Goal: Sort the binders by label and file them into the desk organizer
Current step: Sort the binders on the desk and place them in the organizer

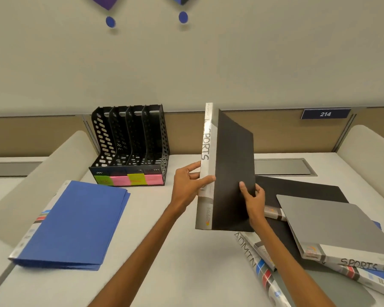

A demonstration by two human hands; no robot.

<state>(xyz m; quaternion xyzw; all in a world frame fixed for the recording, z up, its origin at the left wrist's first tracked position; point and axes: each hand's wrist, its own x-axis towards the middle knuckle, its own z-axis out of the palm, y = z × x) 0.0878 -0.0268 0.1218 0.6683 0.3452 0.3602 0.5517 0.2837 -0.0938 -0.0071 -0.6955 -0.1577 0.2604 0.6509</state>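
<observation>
Head view: both hands hold black binder (231,165) upright above desk (168,251). Left hand (190,185) pinches SPORTS spine, right hand (254,201) fingers pressed on cover. Best keep spine vertical, match organizer (131,140) sticky label before sliding in.

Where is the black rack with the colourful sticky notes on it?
The black rack stands at the back of the desk, left of centre in the head view, against the partition, behind the blue folder and left of the upright black SPORTS binder.

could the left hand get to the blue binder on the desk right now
Probably not at once: the left hand is gripping the spine of the upright black SPORTS binder. The blue binder lies flat beside that arm with nothing on top, so the way is free once the hand lets go.
</observation>
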